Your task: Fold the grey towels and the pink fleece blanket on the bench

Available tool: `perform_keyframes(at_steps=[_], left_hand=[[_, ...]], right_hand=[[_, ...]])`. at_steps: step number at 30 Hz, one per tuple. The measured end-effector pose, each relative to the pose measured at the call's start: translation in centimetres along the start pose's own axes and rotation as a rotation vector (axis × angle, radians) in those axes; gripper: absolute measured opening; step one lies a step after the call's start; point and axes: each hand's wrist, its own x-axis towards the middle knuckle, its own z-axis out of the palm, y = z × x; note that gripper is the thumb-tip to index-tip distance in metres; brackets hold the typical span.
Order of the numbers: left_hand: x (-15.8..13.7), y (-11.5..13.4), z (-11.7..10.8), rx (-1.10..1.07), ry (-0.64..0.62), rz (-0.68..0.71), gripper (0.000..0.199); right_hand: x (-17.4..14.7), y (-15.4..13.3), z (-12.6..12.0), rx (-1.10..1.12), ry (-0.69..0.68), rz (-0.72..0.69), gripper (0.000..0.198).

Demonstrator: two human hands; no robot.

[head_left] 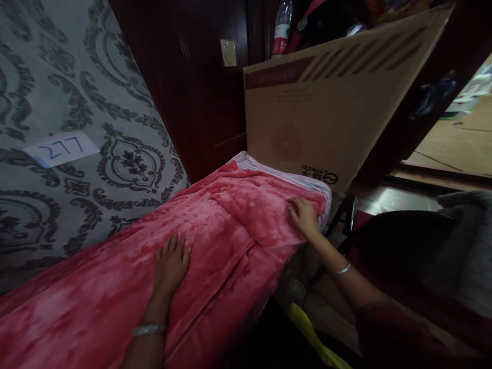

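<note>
A pink-red plush blanket (215,220) lies spread over a long raised surface along the wall, with some folds and creases. My left hand (171,262) rests flat on it near the middle, fingers stretched out. Near the far right edge, my right hand (303,216) touches the blanket with its fingers bent; whether they pinch any fabric is hard to make out. A pale striped layer (282,173) shows along the blanket's far end. What lies under the blanket is hidden.
A large cardboard box (315,113) stands beyond the far end, with a plastic bottle (282,31) behind it. Patterned wallpaper (126,154) with a paper marked 277 (61,148) runs along the left. To the right are a black chair (403,241) and a doorway.
</note>
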Motion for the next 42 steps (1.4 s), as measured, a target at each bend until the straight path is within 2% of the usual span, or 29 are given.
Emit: perform_keyframes(at_steps=[3, 6, 8, 10, 12, 14, 16, 18, 20, 22, 24, 26, 27, 29, 31, 33, 36, 38, 40, 42], left_hand=[[0.0, -0.1, 0.0, 0.001, -0.001, 0.008, 0.057], [0.0, -0.1, 0.0, -0.015, 0.007, 0.015, 0.057], [0.0, -0.1, -0.1, -0.029, 0.011, 0.012, 0.057], [0.0, -0.1, -0.1, -0.041, 0.017, 0.012, 0.056], [0.0, 0.0, -0.1, -0.041, 0.025, 0.013, 0.056], [0.0, 0.0, -0.2, -0.032, 0.021, 0.009, 0.056], [0.1, 0.1, -0.3, -0.020, 0.005, 0.003, 0.057], [0.1, 0.2, -0.4, -0.014, -0.012, -0.005, 0.057], [0.1, 0.3, -0.5, -0.016, -0.020, -0.010, 0.057], [0.0, 0.3, -0.5, -0.024, -0.020, -0.008, 0.057], [0.0, 0.2, -0.5, -0.032, -0.006, 0.000, 0.056], [-0.1, 0.2, -0.5, -0.036, 0.011, 0.007, 0.056], [-0.1, 0.2, -0.5, -0.038, 0.017, 0.007, 0.056], [-0.1, 0.2, -0.5, -0.042, 0.022, 0.006, 0.056], [-0.1, 0.2, -0.5, -0.045, 0.021, 0.007, 0.056], [-0.1, 0.1, -0.4, -0.047, 0.022, 0.012, 0.056], [-0.1, 0.1, -0.4, -0.060, 0.038, 0.021, 0.055], [-0.1, 0.1, -0.5, -0.068, 0.037, 0.017, 0.055], [-0.1, 0.2, -0.5, -0.068, 0.019, 0.004, 0.055], [-0.1, 0.3, -0.6, -0.065, 0.011, -0.005, 0.055]], right_hand=[[2.7, 1.0, -0.3, -0.147, -0.092, 0.122, 0.043], [4.5, 0.1, -0.7, -0.209, -0.238, 0.163, 0.030], [4.4, -1.3, -1.1, -0.201, -0.185, 0.109, 0.025], [2.9, -3.1, -1.7, -0.143, -0.056, -0.020, 0.025], [0.0, -5.3, -2.3, -0.043, -0.016, -0.175, 0.025], [-3.5, -7.7, -2.6, 0.073, -0.126, -0.294, 0.023], [-6.7, -9.7, -2.7, 0.213, -0.324, -0.389, 0.021], [-8.5, -10.6, -2.8, 0.367, -0.437, -0.410, 0.022], [-8.4, -10.1, -2.8, 0.495, -0.377, -0.287, 0.023], [-6.8, -8.5, -2.8, 0.581, -0.237, -0.048, 0.024], [-4.3, -6.6, -2.6, 0.648, -0.151, 0.190, 0.024], [-1.8, -5.1, -2.2, 0.673, -0.149, 0.347, 0.023], [-0.8, -4.7, -2.0, 0.643, -0.192, 0.374, 0.022], [0.3, -4.7, -1.4, 0.517, -0.325, 0.334, 0.019], [0.1, -5.9, -0.8, 0.390, -0.435, 0.241, 0.014], [-1.4, -7.9, -0.2, 0.295, -0.424, 0.111, 0.012], [-4.6, -11.3, 0.5, 0.160, -0.363, -0.137, 0.028], [-6.0, -12.7, 0.7, 0.145, -0.397, -0.248, 0.030], [-6.1, -13.0, 0.7, 0.211, -0.447, -0.274, 0.025], [-5.3, -12.2, 0.7, 0.343, -0.475, -0.176, 0.017]])
